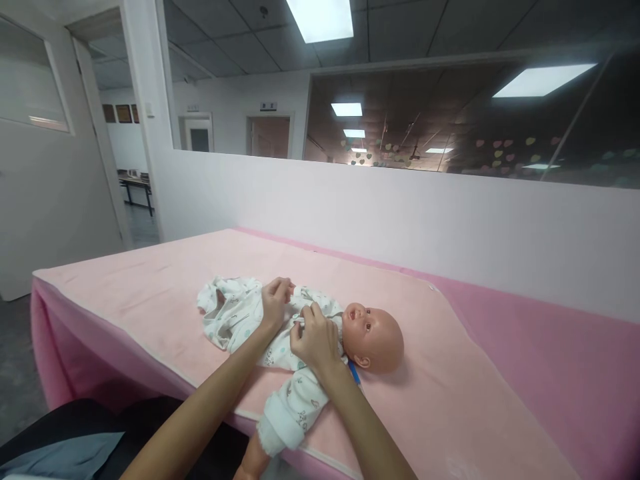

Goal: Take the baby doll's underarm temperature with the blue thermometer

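Observation:
A baby doll (376, 337) lies on its back on the table, its head to the right. It wears a white printed baby outfit (280, 351), whose empty-looking lower part (233, 313) spreads out to the left. One sleeved arm of the doll (295, 410) reaches over the near table edge. My left hand (275, 303) is closed on the outfit's front, with its fingertips partly hidden. Beside it, nearer the doll's head, my right hand (316, 337) pinches the fabric at the chest.
A pink cover (430, 413) lies over the table, above a darker pink cloth (550, 347). A blue strip (355, 373) shows beneath the doll's neck. Behind the table stands a white wall (350, 207) with windows, and a door (50, 160) is at the left.

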A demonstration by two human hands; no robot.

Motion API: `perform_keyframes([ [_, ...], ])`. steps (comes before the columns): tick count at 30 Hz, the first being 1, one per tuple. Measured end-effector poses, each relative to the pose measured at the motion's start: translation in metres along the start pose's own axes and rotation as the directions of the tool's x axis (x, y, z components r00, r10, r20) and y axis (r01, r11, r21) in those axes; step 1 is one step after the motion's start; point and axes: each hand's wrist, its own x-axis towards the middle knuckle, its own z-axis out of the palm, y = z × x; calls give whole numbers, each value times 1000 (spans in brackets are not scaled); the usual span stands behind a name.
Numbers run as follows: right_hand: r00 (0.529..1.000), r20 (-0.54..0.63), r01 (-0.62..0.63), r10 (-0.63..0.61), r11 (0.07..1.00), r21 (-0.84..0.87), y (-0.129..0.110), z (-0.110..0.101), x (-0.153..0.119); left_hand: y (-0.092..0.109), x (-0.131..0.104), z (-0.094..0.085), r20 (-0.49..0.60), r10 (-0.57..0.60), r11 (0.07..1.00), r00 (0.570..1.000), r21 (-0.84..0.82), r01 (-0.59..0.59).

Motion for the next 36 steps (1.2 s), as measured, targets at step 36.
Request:
perform_keyframes([
  [36, 989, -148, 12, 13, 985, 172, 8, 11, -12, 19, -43, -37, 556, 283, 567, 781, 560, -604],
])
